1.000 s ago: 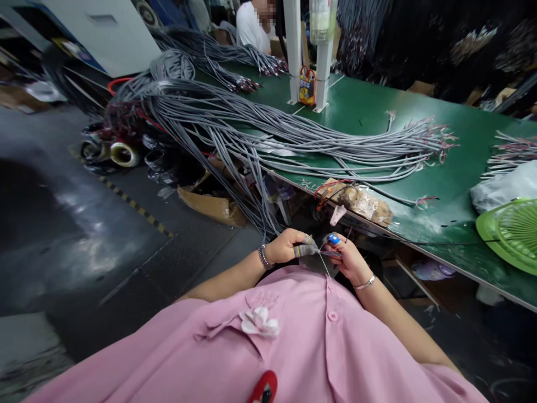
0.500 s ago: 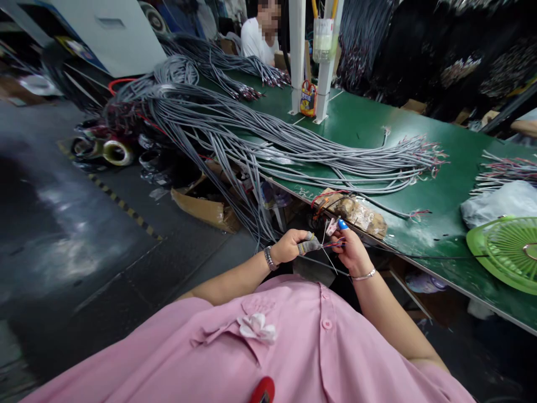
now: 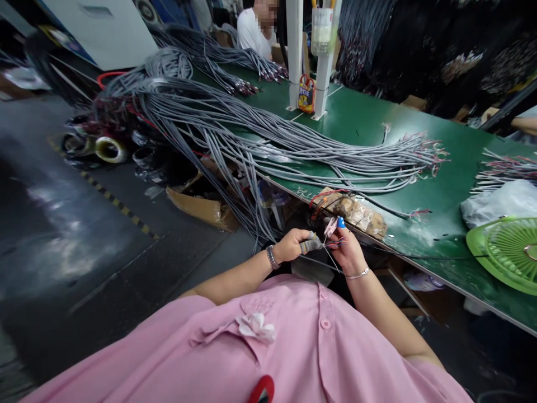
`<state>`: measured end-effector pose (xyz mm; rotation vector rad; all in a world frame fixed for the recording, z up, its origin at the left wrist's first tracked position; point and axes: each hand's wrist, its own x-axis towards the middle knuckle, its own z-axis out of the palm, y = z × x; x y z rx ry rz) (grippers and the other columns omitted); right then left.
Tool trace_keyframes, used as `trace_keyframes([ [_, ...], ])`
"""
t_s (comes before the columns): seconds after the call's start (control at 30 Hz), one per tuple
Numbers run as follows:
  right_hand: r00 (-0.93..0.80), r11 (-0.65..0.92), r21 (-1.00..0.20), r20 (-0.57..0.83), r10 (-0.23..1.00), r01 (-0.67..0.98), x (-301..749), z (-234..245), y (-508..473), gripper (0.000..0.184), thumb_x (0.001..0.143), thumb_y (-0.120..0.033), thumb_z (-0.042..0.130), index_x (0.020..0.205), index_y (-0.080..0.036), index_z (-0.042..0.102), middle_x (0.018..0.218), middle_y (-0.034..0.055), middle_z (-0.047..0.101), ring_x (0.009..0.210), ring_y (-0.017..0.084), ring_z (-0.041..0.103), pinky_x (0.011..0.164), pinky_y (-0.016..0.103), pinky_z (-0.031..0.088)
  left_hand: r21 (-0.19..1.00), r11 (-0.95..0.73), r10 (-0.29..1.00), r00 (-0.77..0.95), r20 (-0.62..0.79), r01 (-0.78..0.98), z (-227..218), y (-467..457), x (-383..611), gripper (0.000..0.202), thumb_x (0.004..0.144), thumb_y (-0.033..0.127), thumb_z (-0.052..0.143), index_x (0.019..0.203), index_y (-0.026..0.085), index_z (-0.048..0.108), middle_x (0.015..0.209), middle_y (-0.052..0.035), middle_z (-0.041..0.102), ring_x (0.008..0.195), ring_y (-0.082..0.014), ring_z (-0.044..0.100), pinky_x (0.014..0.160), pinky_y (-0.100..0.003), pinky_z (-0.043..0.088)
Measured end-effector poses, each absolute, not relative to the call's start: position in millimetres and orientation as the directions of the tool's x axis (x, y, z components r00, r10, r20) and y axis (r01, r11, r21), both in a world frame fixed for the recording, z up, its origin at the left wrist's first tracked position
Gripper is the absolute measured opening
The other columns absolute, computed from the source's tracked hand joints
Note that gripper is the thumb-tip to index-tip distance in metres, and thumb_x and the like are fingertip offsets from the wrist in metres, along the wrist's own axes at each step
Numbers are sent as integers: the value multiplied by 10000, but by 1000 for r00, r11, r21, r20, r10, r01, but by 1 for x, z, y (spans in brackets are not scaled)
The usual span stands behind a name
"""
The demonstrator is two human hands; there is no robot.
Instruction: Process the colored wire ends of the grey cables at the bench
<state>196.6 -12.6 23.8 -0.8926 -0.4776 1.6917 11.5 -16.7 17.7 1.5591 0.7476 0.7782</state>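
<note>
My left hand (image 3: 292,245), with grey covers on its fingertips, is closed on the end of a cable, mostly hidden by the fingers. Thin coloured wires (image 3: 332,244) fan out from that grip towards the other hand, and a pale strand (image 3: 333,261) slants down below them. Beside it my right hand (image 3: 351,253), a blue cover on its thumb, is closed round a small pink tool (image 3: 330,226); its exact kind is not clear. The fingers of the right hand are close to the wires, but whether they touch them I cannot tell.
Long bundles of grey cables (image 3: 293,137) lie over the green table (image 3: 364,120). At its front edge sits a taped brown block (image 3: 363,215). A green fan (image 3: 509,252) and a plastic bag (image 3: 503,201) are at the right. A person (image 3: 254,31) is across the table.
My right hand has shifted slightly left, closer to my left hand, and the pink tool has tilted a little. The view has moved slightly. Both grips look unchanged.
</note>
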Motion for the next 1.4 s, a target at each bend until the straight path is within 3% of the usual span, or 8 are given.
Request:
trace_keyframes([
  [0.23, -232, -416, -635, -356, 905, -651, 200, 12, -21, 482, 738, -643, 711, 781, -171, 620, 618, -32, 520, 413, 26, 251, 331, 147, 157, 993, -111, 801, 595, 62, 46, 27, -25, 6, 526, 810, 591, 640, 839, 73, 729, 585, -4, 532, 513, -66, 405, 480, -187, 324],
  [0.4, -259, -452, -591, -384, 886, -668, 209, 2, -30, 459, 752, -603, 712, 838, -159, 639, 714, 3, 592, 435, 27, 243, 336, 133, 151, 990, -128, 727, 684, 51, 63, 34, -38, -4, 488, 830, 559, 635, 827, 80, 731, 616, -36, 594, 539, -87, 475, 520, -192, 386],
  [0.53, -233, -445, -617, -396, 888, -649, 216, 3, -37, 452, 744, -604, 713, 821, -166, 638, 768, 20, 616, 436, 32, 250, 325, 135, 137, 974, -216, 637, 765, 91, 64, 31, -54, -9, 444, 841, 527, 634, 860, 98, 744, 755, -100, 692, 683, -153, 600, 653, -234, 483],
  [0.9, -116, -348, -745, -346, 931, -569, 230, 2, -51, 409, 773, -582, 688, 836, -179, 686, 768, 25, 627, 436, 39, 244, 317, 169, 149, 827, -495, 665, 728, 165, 265, 21, -58, -10, 316, 927, 405, 541, 946, 152, 731, 844, -88, 715, 767, -159, 633, 767, -255, 474],
  [1.03, 34, -218, -910, -245, 969, -352, 241, 12, -60, 337, 790, -510, 703, 842, -177, 691, 675, 4, 583, 430, 44, 239, 336, 188, 170, 636, -663, 669, 693, 269, 393, 22, -50, -8, 318, 893, 286, 574, 1189, 211, 664, 1190, -115, 675, 1109, -231, 596, 1007, -385, 411],
  [1.17, 176, 12, -1000, 16, 984, 26, 268, 40, -66, 306, 822, -488, 661, 828, -185, 699, 600, 0, 555, 448, 86, 329, 400, 228, 251, 583, -662, 722, 612, 324, 472, 30, -35, -17, 326, 898, 285, 573, 1208, 216, 647, 1216, -100, 662, 1137, -226, 583, 1014, -399, 416],
  [1.3, 216, 217, -763, 422, 880, 608, 312, 62, -51, 339, 857, -483, 586, 898, -177, 725, 792, 81, 672, 706, 199, 559, 628, 306, 431, 489, -679, 734, 539, 414, 548, 46, -7, -28, 310, 898, 286, 567, 1179, 198, 662, 1238, -111, 643, 1159, -238, 568, 1032, -411, 408],
  [1.4, 172, 168, -613, 455, 874, 772, 341, 60, -29, 410, 869, -520, 506, 833, -166, 710, 680, 67, 643, 632, 199, 541, 604, 313, 415, 386, -691, 719, 525, 455, 611, 61, 23, -29, 381, 871, 331, 598, 1222, 190, 644, 1315, -123, 595, 1228, -264, 522, 1071, -428, 377],
])
